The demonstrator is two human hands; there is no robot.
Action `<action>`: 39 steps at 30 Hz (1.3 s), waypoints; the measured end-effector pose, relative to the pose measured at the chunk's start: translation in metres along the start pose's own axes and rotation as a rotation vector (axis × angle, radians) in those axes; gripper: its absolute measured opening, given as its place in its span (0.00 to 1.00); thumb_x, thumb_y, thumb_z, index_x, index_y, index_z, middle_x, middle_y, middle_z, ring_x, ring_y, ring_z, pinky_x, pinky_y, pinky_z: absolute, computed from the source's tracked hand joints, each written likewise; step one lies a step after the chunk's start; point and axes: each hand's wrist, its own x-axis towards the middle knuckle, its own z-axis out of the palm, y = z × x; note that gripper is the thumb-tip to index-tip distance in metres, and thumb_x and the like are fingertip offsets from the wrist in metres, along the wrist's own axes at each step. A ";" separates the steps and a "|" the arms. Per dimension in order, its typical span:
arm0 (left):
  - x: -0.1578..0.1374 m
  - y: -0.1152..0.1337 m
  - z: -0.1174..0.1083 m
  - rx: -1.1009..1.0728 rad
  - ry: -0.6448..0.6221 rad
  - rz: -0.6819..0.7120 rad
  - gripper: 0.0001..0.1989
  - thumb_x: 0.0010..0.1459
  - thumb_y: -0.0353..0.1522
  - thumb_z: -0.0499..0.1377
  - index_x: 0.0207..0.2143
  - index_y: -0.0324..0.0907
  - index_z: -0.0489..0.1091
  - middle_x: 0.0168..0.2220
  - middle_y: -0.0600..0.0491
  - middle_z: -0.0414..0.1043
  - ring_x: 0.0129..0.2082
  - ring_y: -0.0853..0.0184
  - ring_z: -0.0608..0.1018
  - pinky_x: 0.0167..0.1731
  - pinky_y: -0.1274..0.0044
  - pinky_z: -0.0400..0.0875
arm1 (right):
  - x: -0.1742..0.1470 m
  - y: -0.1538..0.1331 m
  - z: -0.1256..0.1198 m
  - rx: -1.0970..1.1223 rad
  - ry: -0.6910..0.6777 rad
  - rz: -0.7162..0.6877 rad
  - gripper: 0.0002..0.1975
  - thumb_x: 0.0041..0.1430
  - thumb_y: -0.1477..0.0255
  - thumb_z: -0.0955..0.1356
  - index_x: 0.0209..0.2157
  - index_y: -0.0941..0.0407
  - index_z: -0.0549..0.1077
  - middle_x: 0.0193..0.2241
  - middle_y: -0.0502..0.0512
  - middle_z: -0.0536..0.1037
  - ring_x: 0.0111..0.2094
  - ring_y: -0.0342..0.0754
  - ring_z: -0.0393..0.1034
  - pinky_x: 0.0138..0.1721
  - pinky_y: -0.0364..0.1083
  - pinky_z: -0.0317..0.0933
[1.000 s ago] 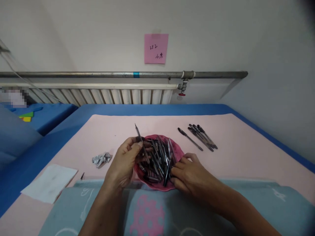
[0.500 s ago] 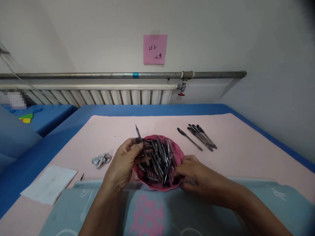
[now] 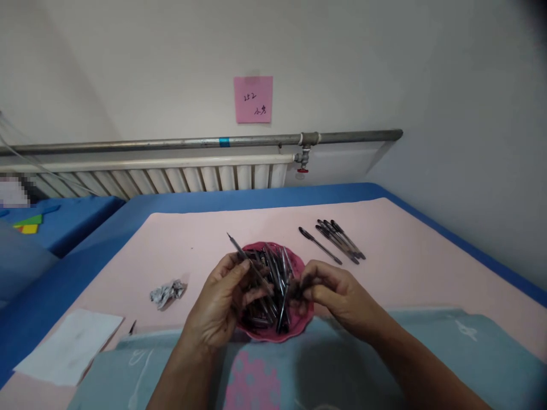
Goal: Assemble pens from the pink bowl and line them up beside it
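Between the fingers of my left hand (image 3: 224, 299) is a clear-barrelled pen (image 3: 250, 263), uncapped, its tip slanting up to the left. My right hand (image 3: 331, 293) is closed in a pinch above the bowl's right side; something small and dark may be at its fingertips, but I cannot make it out. Beneath both hands sits a pink bowl (image 3: 277, 337) with a wavy rim. It is filled with loose pen parts (image 3: 280, 267), clear tubes and dark pieces, partly hidden by my fingers.
Several capped black pens (image 3: 339, 239) lie right of the bowl on the pink table cover (image 3: 205, 228); one lies slightly apart (image 3: 320, 245). To the left are crumpled paper (image 3: 168, 293), a white sheet (image 3: 70, 347) and a small dark tip (image 3: 132, 327). A blue-grey cloth (image 3: 354, 364) covers the near edge.
My right hand has lifted from inside the bowl's right edge, fingertips pinched, toward the pen. The pen in my left hand has tilted further over to the left. The camera view has shifted slightly.
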 end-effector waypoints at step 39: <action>0.002 -0.010 0.009 -0.091 0.119 0.057 0.05 0.52 0.28 0.59 0.32 0.40 0.66 0.31 0.52 0.74 0.34 0.65 0.78 0.30 0.72 0.74 | 0.004 0.020 0.024 -0.045 0.131 0.024 0.11 0.45 0.72 0.66 0.35 0.56 0.69 0.19 0.45 0.70 0.18 0.39 0.65 0.21 0.40 0.59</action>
